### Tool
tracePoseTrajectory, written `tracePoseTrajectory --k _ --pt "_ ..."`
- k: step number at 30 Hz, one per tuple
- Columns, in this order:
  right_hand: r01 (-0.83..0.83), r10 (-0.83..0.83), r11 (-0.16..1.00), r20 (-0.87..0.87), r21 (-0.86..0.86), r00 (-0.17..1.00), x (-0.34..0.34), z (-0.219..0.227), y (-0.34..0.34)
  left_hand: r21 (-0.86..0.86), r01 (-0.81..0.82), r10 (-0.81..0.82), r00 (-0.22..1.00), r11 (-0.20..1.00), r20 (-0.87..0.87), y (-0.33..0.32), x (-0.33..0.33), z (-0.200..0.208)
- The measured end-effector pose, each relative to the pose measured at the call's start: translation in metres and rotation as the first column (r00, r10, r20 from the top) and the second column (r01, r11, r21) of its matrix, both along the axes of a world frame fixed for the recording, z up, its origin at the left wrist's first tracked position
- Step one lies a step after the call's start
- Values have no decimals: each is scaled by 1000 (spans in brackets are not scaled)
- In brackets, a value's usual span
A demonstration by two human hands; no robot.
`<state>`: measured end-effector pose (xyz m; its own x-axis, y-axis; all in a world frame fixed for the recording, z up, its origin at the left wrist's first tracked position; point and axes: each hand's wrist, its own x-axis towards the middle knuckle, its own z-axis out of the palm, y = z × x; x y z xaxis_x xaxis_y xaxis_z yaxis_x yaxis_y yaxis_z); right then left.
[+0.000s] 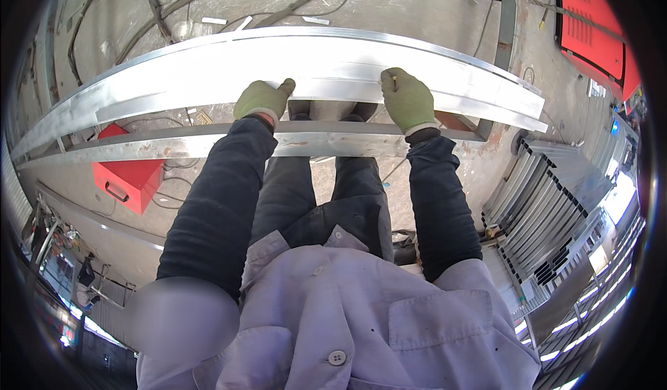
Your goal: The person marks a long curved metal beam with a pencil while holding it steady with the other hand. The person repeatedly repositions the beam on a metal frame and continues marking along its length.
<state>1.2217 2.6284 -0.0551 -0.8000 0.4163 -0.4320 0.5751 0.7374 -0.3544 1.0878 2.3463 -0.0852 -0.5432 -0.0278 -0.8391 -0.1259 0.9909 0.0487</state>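
A long, bright aluminium profile [326, 51] lies crosswise in front of me, with narrower strips along its near side. My left hand [262, 100], in a green glove, is closed at the profile's near edge, its thumb pointing right along the metal. Farther right, my gloved right hand [410, 102] is also closed, its fingers curled over the near part of the profile. A tiny yellow-orange spot shows at those right fingertips, too small to name. Below both wrists runs a steel beam [313, 141] of the supporting frame.
Under the beam at the left stands a red metal box [132, 181] with a black handle. A red vented machine [599, 39] is at the far right. Stacked metal profiles [538, 206] lie to my right. Cables [149, 25] cross the floor beyond the profile.
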Motion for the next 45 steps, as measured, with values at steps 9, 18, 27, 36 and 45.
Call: tracePoseTrajectory --k 9,18,27,36,45 --pt "-58 63 995 59 -83 996 -16 5 14 143 28 -17 997 989 -80 88 40 24" --pt "-117 111 973 -39 -198 993 -24 0 -2 58 84 -82 996 995 -37 146 60 17" --pt "-115 119 987 33 -116 992 -18 8 15 84 379 -377 925 922 -36 109 65 -62" --pt "-64 63 998 17 9 998 42 3 121 -22 216 -214 973 976 88 158 50 8" --pt "50 -51 999 55 23 997 66 6 173 -84 248 -247 969 965 24 153 54 0"
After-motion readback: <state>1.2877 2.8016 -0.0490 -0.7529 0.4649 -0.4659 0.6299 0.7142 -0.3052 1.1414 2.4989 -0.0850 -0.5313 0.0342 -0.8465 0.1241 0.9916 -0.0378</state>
